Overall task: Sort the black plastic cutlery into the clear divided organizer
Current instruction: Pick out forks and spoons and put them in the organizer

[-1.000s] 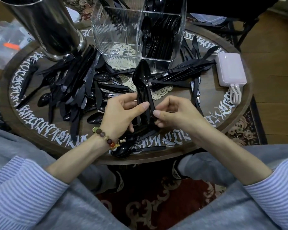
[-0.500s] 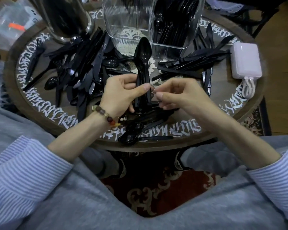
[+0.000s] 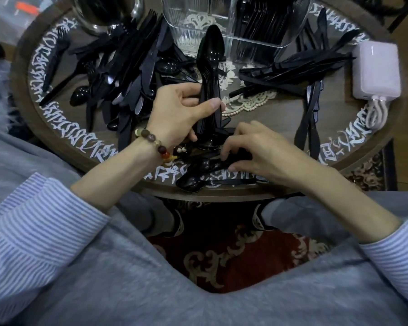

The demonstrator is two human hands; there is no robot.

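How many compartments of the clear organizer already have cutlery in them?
1: the right compartment of the organizer holds black cutlery; the left looks empty. Its top is cropped.

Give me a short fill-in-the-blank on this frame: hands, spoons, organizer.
The left hand holds a nested stack of black ____.
The right hand reaches for loose cutlery at the table's ____ edge.
The clear organizer has cutlery in its ____ compartment.
A beaded ____ sits on the left wrist.

Missing: spoons; near; right; bracelet
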